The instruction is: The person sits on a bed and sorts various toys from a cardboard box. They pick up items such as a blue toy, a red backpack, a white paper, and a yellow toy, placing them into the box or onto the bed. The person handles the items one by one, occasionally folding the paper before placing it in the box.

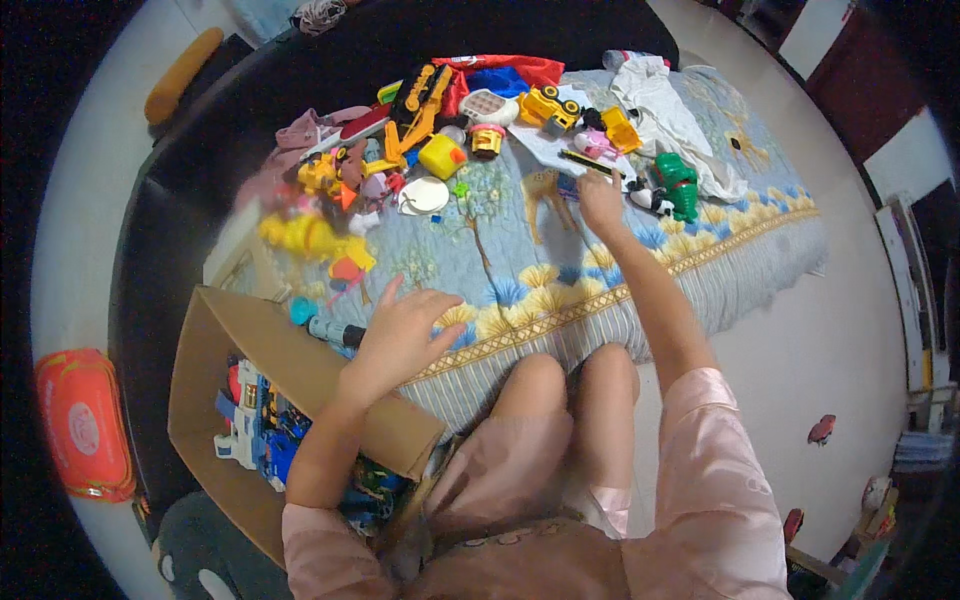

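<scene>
My right hand [602, 201] reaches over the patterned cloth [510, 247], its fingertips at a black and yellow pen-like stick [587, 160] lying on white paper [536, 144]; whether they grip it I cannot tell. Just right of that hand are a black and white toy animal [649, 198] and a green plastic toy [677, 186]. My left hand [409, 330] hovers with spread fingers and nothing in it, above the near edge of the cloth. Beside it lies a grey-blue toy cylinder with a turquoise end [330, 327]. Farther off sits a yellow toy dump truck [550, 109].
At my left stands a cardboard box [255, 322] filled with toys. More toys, among them a toy excavator [420, 112] and a yellow block [442, 156], crowd the far left of the cloth. A white garment [667, 124] lies at the right. Small red objects [822, 430] are on the floor.
</scene>
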The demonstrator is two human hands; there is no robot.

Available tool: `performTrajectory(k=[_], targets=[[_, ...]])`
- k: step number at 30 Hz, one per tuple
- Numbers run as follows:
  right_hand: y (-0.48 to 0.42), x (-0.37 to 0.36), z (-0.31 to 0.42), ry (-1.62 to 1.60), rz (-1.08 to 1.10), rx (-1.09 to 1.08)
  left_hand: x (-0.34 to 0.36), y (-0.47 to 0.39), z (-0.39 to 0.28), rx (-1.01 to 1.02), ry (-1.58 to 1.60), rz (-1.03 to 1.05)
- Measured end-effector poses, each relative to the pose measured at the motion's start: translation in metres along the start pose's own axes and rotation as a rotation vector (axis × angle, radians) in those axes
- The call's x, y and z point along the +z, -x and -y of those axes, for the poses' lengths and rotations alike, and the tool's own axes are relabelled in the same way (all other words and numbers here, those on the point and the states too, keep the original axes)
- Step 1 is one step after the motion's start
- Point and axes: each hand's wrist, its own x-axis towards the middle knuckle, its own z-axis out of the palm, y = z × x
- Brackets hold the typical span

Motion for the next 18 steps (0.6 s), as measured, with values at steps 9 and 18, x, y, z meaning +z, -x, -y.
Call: performTrajectory(k=[9,18], targets=[[-0.031,-0.112,-0.014,-0.127,-0.315,-0.208,-0.013,0.004,-0.008,0.012,0.058,-0.164],[-0.004,-0.255,0.043,-0.38,-0.253,-0.384,-0.035,0.036,-0.01,-0.1,0.386,-0.224]])
